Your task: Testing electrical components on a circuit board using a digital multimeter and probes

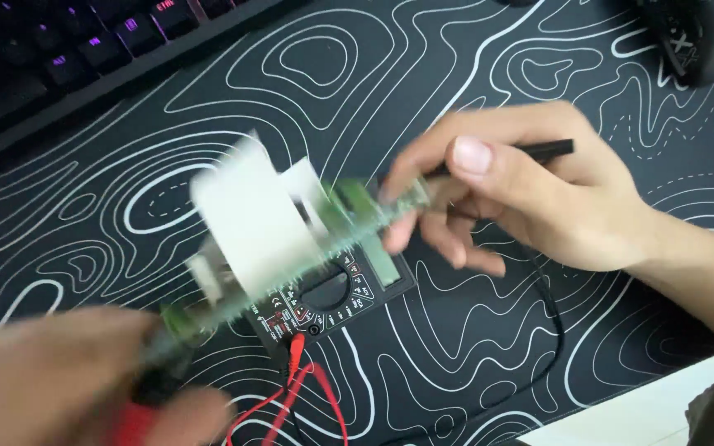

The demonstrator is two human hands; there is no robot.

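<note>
A green circuit board (291, 264) with white blocky parts (249, 219) on it is held tilted above the mat, blurred by motion. My right hand (530, 194) pinches the board's upper right end and also holds a black probe (543, 150). My left hand (68, 376), very blurred at the lower left, grips the board's lower left end together with a red probe (134, 423). Under the board lies a black multimeter (336, 293) with a round dial. Red leads (295, 384) plug into its lower end.
A black desk mat (357, 91) with white wavy lines covers the desk. A keyboard with purple-lit keys (68, 45) lies at the top left. A black mouse (700, 37) sits at the top right. A black cable (551, 330) curves across the mat.
</note>
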